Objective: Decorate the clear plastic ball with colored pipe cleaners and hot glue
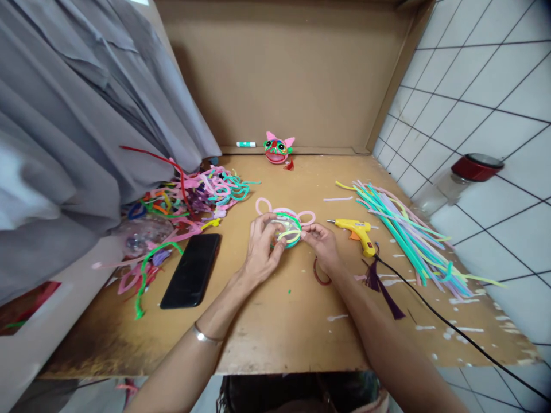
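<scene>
A round clear craft piece (293, 219) lies at the middle of the table, edged with green and pink pipe cleaner and topped by two pink loops like ears. My left hand (261, 246) holds its left side, fingers bent over it. At its right edge my right hand (321, 241) pinches one end of a pale yellow pipe cleaner (289, 234), which curves across the lower part of the piece. A silver bracelet is on my left wrist. The lower left part of the piece is hidden by my left fingers.
A black phone (190, 271) and a tangled pipe cleaner pile (215, 186) lie left. Right are a yellow glue gun (355, 229) with its cord, a purple tassel (381, 284) and straight pipe cleaners (400, 229). A finished-looking animal head (278, 150) and a marker (246, 144) sit at the back.
</scene>
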### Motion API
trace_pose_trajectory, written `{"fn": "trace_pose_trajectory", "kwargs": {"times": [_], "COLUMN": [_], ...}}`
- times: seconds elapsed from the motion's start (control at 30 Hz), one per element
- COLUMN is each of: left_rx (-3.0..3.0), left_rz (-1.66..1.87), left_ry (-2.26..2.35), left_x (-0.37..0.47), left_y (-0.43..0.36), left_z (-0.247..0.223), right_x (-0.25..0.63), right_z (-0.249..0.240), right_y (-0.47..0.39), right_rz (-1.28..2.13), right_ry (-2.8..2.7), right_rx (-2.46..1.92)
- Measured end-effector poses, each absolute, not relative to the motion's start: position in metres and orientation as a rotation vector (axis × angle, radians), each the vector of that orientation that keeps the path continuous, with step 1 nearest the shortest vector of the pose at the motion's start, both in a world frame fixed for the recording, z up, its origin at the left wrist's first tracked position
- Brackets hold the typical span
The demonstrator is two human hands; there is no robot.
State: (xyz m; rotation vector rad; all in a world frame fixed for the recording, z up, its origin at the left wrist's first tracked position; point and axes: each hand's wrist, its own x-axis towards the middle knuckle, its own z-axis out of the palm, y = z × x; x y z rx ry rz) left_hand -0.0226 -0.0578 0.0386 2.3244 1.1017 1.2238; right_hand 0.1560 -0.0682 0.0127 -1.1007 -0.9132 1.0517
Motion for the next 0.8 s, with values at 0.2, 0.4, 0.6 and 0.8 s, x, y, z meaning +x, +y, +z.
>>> {"fn": "trace_pose_trajectory", "kwargs": {"times": [0.2,0.4,0.6,0.8], "left_rx": [2.311,2.320,2.340,2.396], "left_rz": [1.233,1.313,1.329,1.326], "left_ry": [1.063,1.031,1.039,1.046], "left_x": [-0.0235,-0.0222,-0.0234,-0.0243], "left_y": [-0.0570,-0.0546,-0.0528,-0.0528], "left_z": [0.0381,0.0326,0.0318,0.0316], "right_x": [0.1571,0.1566,0.1535,0.1511], "right_z": [0.0123,0.0103,0.0053,0.0065], "right_y": [-0.0682,-0.0676,-0.0664,-0.0660], "right_rz": [1.071,0.995,0.959,0.926], "right_ry": [-0.916,-0.934,-0.953,-0.964], "right_rx": [-1.089,-1.081,-1.081,-1.050]}}
